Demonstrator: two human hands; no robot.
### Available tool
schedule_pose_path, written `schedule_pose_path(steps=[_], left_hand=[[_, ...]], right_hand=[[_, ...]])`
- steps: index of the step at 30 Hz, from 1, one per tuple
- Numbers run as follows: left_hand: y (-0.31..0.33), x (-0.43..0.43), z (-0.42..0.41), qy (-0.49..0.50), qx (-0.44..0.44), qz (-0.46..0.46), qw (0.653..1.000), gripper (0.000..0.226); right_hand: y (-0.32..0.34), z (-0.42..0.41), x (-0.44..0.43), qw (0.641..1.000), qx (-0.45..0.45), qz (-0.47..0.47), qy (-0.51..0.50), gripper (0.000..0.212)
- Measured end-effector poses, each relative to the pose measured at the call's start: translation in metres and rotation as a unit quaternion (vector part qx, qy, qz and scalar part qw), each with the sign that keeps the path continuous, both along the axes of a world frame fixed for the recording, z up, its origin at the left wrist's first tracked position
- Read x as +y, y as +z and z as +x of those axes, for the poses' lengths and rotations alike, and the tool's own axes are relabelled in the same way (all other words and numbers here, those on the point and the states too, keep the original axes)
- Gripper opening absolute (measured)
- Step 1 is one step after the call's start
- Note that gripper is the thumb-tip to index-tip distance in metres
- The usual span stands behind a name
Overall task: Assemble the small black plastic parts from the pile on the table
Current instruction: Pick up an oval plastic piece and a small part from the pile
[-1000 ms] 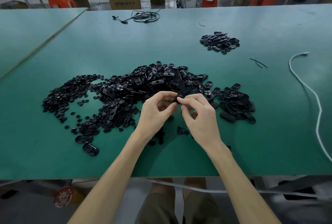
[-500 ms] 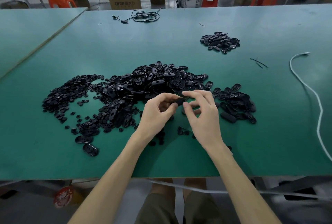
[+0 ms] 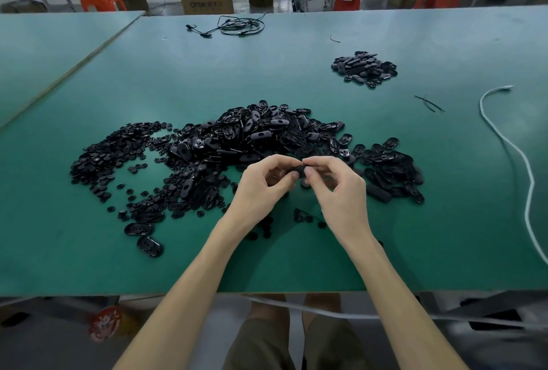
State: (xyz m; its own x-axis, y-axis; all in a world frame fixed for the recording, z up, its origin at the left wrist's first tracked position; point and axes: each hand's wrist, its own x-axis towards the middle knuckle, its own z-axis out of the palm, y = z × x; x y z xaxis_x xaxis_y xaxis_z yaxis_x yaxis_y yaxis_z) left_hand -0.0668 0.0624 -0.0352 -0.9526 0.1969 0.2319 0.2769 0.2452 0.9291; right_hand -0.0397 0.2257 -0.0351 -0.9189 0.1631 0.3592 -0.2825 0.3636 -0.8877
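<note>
Over the near edge of the table (image 3: 207, 266): both forearms in, hands raised just above the surface.

Left hand (image 3: 261, 189) curled, thumb and forefinger pinching the left end of one small black part (image 3: 298, 172). Right hand (image 3: 341, 191) pinching the other end, thumb tip against the near face, forefinger on top. Part held clear of the table, over the near fringe of the main pile (image 3: 252, 138), about mid-table.

Since half a second back: right fingers no longer lifted and spread above the part, now closed down onto it, fingertips of both hands meeting. Hands otherwise in the same spot.

Probably the press-together stage of one unit. Seated or not: cannot tell, joint hidden by fingers.

Farther out: small round pieces (image 3: 118, 153) spread toward the left edge. Smaller separate heap (image 3: 364, 68) toward the far right corner, possibly finished units, a guess only; same size as a second ago, so nothing added yet. White cable (image 3: 516, 147) along the right edge, black wire coil (image 3: 237, 27) at the far edge.
</note>
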Motion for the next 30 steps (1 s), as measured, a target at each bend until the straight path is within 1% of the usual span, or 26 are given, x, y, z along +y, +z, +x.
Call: schedule_pose_path(steps=[16,21,26,30], left_hand=[[0.0023,-0.0008,0.0000,-0.014,0.004,0.001,1.000,0.014],[0.0027,-0.0010,0.0007,-0.019,0.005,0.001,1.000,0.016],[0.0002,-0.0009,-0.0002,-0.001,0.007,-0.001,1.000,0.020],[-0.0034,-0.0009,-0.0005,0.003,0.019,-0.009,1.000,0.016]], right_hand=[[0.0005,0.0015,-0.0001,1.000,-0.002,-0.014,0.010,0.015],[0.0004,0.0014,-0.0006,1.000,-0.011,-0.015,0.015,0.016],[0.0009,0.0019,-0.0018,1.000,-0.008,0.000,0.027,0.016],[0.0013,0.0022,-0.0022,0.999,-0.009,0.007,0.037,0.014]])
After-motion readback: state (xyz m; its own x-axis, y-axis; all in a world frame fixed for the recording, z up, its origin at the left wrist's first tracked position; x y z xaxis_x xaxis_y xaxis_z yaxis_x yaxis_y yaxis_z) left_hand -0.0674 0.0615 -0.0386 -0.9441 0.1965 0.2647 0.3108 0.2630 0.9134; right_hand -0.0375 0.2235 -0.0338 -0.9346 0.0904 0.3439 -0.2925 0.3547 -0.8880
